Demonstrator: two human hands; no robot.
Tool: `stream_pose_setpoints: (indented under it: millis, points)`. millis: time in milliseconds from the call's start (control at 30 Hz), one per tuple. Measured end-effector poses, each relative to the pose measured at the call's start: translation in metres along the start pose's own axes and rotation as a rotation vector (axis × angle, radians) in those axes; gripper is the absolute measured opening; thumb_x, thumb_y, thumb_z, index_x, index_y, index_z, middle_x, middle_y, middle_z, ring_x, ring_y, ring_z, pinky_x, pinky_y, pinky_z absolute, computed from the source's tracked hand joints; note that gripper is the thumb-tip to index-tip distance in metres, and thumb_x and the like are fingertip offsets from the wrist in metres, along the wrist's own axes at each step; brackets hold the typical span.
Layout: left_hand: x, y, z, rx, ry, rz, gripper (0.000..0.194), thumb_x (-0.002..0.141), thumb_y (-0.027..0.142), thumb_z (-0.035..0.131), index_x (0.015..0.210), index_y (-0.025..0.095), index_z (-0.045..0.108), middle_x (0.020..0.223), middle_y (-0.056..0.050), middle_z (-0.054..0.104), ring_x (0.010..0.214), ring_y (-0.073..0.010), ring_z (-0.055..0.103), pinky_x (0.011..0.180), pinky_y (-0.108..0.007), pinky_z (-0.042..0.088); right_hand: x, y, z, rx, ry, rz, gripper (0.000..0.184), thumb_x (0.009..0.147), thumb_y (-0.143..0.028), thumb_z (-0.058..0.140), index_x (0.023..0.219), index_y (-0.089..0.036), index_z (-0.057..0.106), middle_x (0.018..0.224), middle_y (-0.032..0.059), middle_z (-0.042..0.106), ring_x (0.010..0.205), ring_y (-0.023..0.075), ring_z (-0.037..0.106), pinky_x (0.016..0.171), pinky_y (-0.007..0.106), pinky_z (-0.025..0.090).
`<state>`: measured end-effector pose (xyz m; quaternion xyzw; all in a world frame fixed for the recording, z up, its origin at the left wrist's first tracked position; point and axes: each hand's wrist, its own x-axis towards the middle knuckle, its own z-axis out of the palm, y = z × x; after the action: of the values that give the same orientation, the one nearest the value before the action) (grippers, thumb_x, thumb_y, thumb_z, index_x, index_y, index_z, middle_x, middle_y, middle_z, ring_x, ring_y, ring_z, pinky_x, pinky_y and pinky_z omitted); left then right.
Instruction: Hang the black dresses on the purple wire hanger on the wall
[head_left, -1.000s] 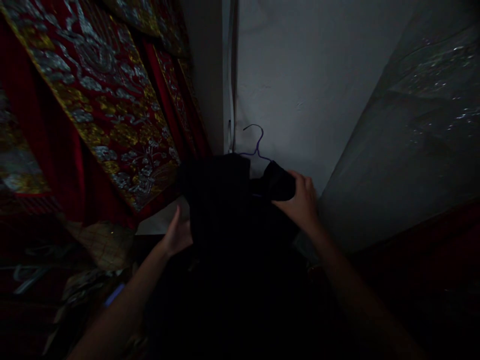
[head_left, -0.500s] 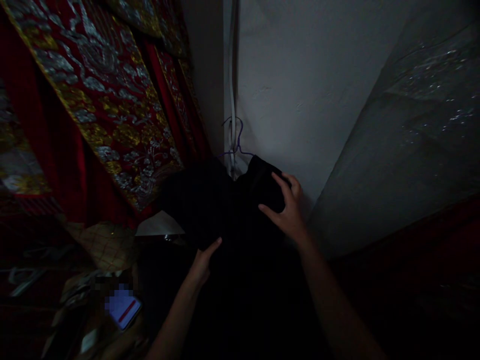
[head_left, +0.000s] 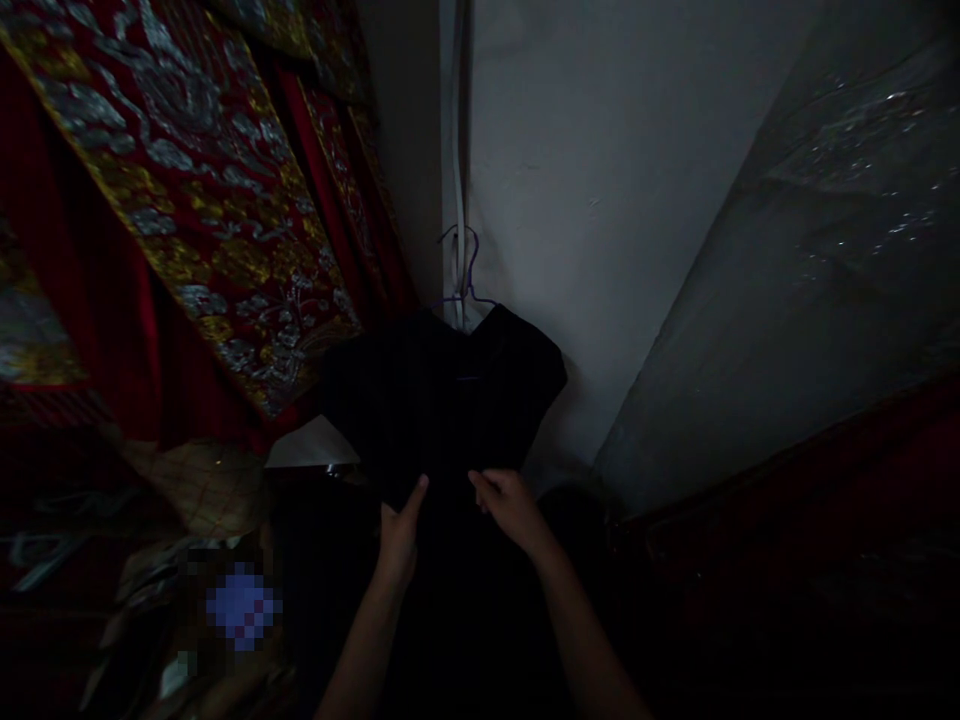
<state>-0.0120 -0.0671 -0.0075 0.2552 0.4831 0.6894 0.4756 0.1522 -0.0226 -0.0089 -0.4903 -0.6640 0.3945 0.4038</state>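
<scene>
A black garment [head_left: 450,400] with short sleeves hangs on a thin purple wire hanger [head_left: 472,270]. My left hand [head_left: 401,525] is closed on the garment's front at its left side, the thumb lying on top of the cloth. To the right, my right hand [head_left: 506,500] pinches the front of the same garment between thumb and curled fingers. Dark cloth hides the lower part of the garment and some of my fingertips.
A red cloth with gold and silver embroidery [head_left: 240,220] hangs at the left. White cables [head_left: 458,130] run down the pale wall [head_left: 592,200] behind the hanger. Clear plastic sheeting [head_left: 817,230] covers the right side. A blurred lit screen [head_left: 244,605] lies low at left.
My right hand has moved from the garment's right shoulder down and left to its front, and its spread fingers have closed. My left hand stays at nearly the same spot.
</scene>
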Motion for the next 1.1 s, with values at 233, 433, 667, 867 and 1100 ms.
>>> stream_pose_setpoints:
  millis: [233,433,667,867,1100]
  points:
    - [-0.010,-0.018,0.002,0.027,-0.084,-0.070,0.072,0.079,0.036,0.081,0.141,0.026,0.047,0.142,-0.010,0.059,0.140,-0.0267,0.048,0.118,-0.041,0.039,-0.010,-0.008,0.005,0.254,0.037,0.020,0.051,0.093,-0.066,0.040,0.071,-0.022,0.053,0.058,-0.0013,0.052,0.055,0.0151,0.051,0.056,0.027,0.038]
    - [-0.015,-0.018,0.004,-0.001,-0.089,-0.109,0.069,0.077,0.036,0.083,0.137,0.026,0.051,0.143,-0.009,0.058,0.138,-0.0268,0.050,0.118,-0.040,0.040,-0.014,-0.022,0.002,0.225,-0.006,-0.011,0.036,0.092,-0.054,0.050,0.077,-0.021,0.053,0.063,-0.0031,0.049,0.057,0.0134,0.047,0.056,0.026,0.037]
    - [-0.014,-0.015,0.003,0.011,-0.119,-0.096,0.064,0.076,0.040,0.083,0.131,0.024,0.055,0.139,-0.010,0.061,0.135,-0.0266,0.054,0.115,-0.040,0.042,-0.015,-0.019,0.006,0.162,0.030,-0.059,0.022,0.089,-0.038,0.048,0.077,-0.021,0.053,0.069,-0.0006,0.056,0.064,0.0137,0.054,0.059,0.025,0.041]
    - [-0.007,-0.020,-0.007,0.354,0.168,0.346,0.075,0.077,0.045,0.079,0.141,0.020,0.047,0.144,-0.015,0.049,0.137,-0.0318,0.047,0.118,-0.047,0.035,-0.013,-0.020,0.001,0.333,-0.090,0.100,0.034,0.084,-0.051,0.049,0.072,-0.019,0.054,0.047,-0.0032,0.053,0.041,0.0111,0.049,0.044,0.023,0.035]
    - [-0.007,-0.035,0.010,0.671,-0.158,0.872,0.030,0.088,0.026,0.063,0.117,0.018,0.063,0.110,-0.010,0.064,0.103,-0.0226,0.063,0.088,-0.035,0.053,-0.019,-0.033,0.000,0.405,-0.314,0.116,0.041,0.081,-0.056,0.055,0.070,-0.017,0.060,0.048,-0.0003,0.058,0.038,0.0096,0.048,0.041,0.022,0.031]
